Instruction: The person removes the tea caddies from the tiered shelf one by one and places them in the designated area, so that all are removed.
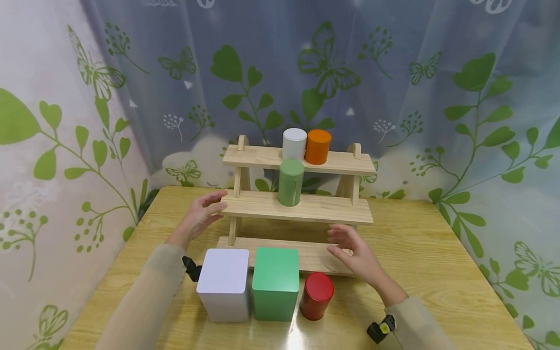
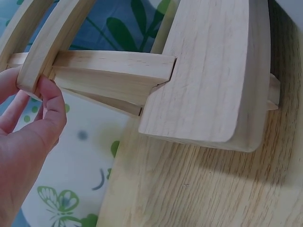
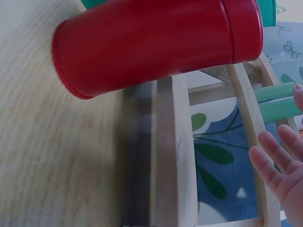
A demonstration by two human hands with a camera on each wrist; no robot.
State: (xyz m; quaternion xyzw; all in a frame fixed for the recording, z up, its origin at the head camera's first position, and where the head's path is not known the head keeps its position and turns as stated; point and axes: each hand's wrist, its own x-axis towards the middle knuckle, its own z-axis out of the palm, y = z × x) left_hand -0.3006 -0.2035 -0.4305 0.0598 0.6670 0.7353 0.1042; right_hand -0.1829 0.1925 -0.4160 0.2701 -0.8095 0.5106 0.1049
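Observation:
A three-tier wooden display shelf stands on the table. My left hand pinches the left end of its middle board; in the left wrist view the thumb and fingers hold the board's edge. Close to the right part of the lowest board hovers my right hand, fingers spread and holding nothing. A light green can sits on the middle board. Up on the top board, a white can and an orange can stand side by side.
In front of the shelf, a white box, a green box and a red can stand in a row on the wooden table. A curtain patterned with leaves and butterflies hangs behind.

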